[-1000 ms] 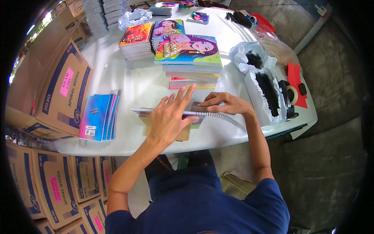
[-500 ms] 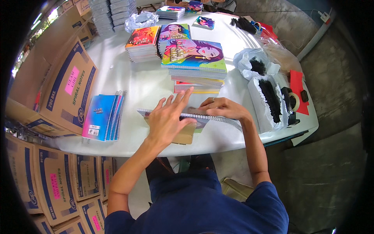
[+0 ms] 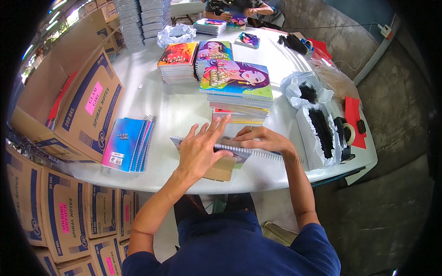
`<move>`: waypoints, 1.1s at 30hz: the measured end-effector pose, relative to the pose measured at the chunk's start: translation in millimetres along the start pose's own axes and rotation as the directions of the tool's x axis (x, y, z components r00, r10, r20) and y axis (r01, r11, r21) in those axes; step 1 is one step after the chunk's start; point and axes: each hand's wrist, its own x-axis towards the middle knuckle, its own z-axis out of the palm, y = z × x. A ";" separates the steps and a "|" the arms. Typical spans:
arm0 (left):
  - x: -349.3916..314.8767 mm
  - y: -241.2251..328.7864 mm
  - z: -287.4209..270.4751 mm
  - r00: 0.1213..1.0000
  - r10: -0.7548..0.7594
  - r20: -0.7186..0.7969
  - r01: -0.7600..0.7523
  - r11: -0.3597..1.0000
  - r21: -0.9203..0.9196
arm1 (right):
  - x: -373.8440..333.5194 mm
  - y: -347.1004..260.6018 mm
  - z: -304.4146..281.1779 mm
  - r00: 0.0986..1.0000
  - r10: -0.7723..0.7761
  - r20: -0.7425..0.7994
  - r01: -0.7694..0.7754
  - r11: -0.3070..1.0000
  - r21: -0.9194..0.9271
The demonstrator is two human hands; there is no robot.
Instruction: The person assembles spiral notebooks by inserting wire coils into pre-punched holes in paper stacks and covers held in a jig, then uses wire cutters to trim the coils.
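Note:
An unbound notebook lies at the table's near edge, its row of punched holes toward me. My left hand rests over it, fingers spread and stretched out, thumb along the near side. A brown cardboard piece sticks out below that thumb. Curled at the notebook's edge, my right hand closes on a spiral wire coil, whose loose end runs out to the right and is blurred. My right fingertips are partly hidden behind the notebook edge.
Beyond my hands stands a notebook stack; blue spiral notebooks lie left, beside an open carton. Black coils fill a white box at right, near a tape roll. Across the table, another person's hands hold a notebook.
The view has shifted, so the table sits lower and further right, and more of the other person shows. The coil's loose end now looks blurred and reaches further right. My hands keep nearly the same pose.

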 end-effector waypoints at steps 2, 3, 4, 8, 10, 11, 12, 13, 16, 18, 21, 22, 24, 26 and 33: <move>-0.8 -3.3 -2.6 1.000 -0.024 0.000 0.024 1.000 0.006 | 2.2 5.9 1.6 0.991 0.105 -0.088 -0.105 0.994 0.002; -2.8 -6.2 -4.5 0.999 -0.045 0.001 0.045 0.999 0.007 | -2.9 4.4 6.4 0.994 0.037 -0.104 -0.007 0.961 0.277; -3.9 -8.6 -5.5 0.998 -0.066 0.002 0.066 0.998 0.008 | -8.5 1.8 12.1 0.990 -0.022 -0.138 0.093 0.844 0.528; -4.5 -11.3 -10.0 0.997 -0.058 0.042 0.058 0.998 0.011 | 12.8 17.3 0.9 0.999 0.020 0.026 -0.020 1.000 -0.002; -6.6 -12.4 -13.2 0.997 -0.074 0.031 0.073 0.997 0.034 | 13.2 19.4 3.5 1.000 0.024 -0.005 -0.023 0.990 0.141; -7.0 -14.4 -12.8 0.998 -0.063 0.023 0.062 0.998 0.031 | 6.4 23.1 7.8 0.999 -0.031 -0.029 0.039 0.952 0.303; -8.1 -17.9 -14.1 0.999 -0.049 0.012 0.049 0.998 0.039 | 2.4 21.0 15.0 0.994 -0.094 -0.061 0.111 0.884 0.454; -8.9 -19.9 -14.7 0.999 -0.036 0.001 0.036 0.998 0.048 | 3.6 16.0 12.1 0.992 -0.122 -0.019 0.120 0.926 0.357; -9.0 -18.4 -17.8 0.998 -0.055 0.014 0.054 0.997 0.050 | 22.2 8.3 10.5 0.997 0.029 0.069 -0.022 0.995 -0.100; -7.7 -17.3 -18.4 0.996 -0.079 0.030 0.078 0.996 0.040 | 15.2 -1.4 7.4 0.997 0.082 -0.007 -0.082 0.997 -0.001; -9.9 -20.8 -15.0 0.997 -0.079 0.019 0.079 0.997 -0.010 | -1.7 2.5 18.0 0.989 -0.077 -0.130 0.141 0.782 0.607; -7.9 -20.9 -15.0 0.997 -0.076 0.007 0.077 0.997 -0.010 | 2.0 1.9 7.8 0.992 -0.077 -0.101 0.101 0.961 0.258; -6.9 -20.7 -16.4 0.997 -0.076 0.005 0.076 0.997 0.001 | 11.9 -20.2 10.1 0.998 0.021 -0.066 -0.017 0.998 0.062; -8.3 -24.1 -20.5 0.996 -0.085 0.016 0.085 0.996 0.032 | 10.7 -24.5 9.5 0.998 0.018 -0.063 -0.005 0.978 0.209; -15.3 -37.6 -20.4 0.992 -0.123 0.024 0.121 0.989 0.090 | 13.3 -14.1 2.4 0.999 0.049 0.001 -0.048 0.985 0.165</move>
